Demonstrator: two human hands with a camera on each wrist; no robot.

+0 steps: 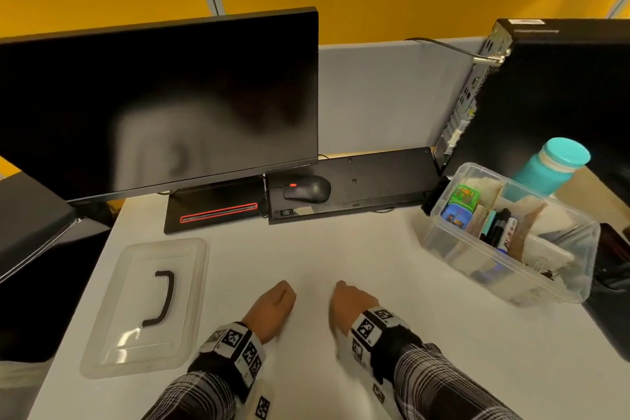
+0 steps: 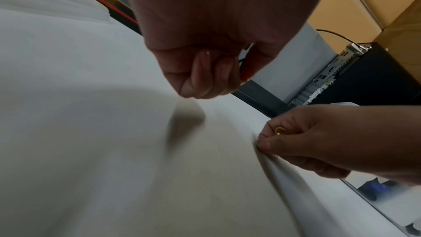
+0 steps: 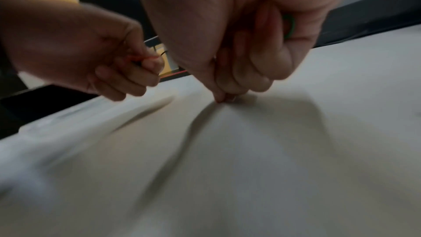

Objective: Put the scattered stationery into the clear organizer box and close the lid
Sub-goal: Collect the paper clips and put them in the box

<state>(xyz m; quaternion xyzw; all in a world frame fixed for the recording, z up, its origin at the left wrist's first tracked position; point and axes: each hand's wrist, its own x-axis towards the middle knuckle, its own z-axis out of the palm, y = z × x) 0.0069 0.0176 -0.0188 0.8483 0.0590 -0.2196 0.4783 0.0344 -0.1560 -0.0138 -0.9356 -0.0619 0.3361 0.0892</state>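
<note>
The clear organizer box (image 1: 498, 268) stands at the desk's right with markers, small tins and binder clips inside. Its clear lid (image 1: 136, 266), with a black handle, lies flat at the left. Both hands hover low over the white desk between them. My left hand (image 1: 272, 307) is curled and pinches a thin red band (image 3: 141, 58). My right hand (image 1: 347, 303) is curled too, its fingertips (image 3: 224, 96) pinched together against the desk. A green ring (image 3: 289, 26) shows inside its fist, and a small yellow piece (image 2: 280, 130) sits between its fingers.
A dark monitor (image 1: 156, 102) stands at the back left. A mouse (image 1: 306, 189) lies on an upturned black keyboard (image 1: 375, 174) behind the hands. A PC tower (image 1: 552, 95) and a teal bottle (image 1: 552, 167) stand behind the box.
</note>
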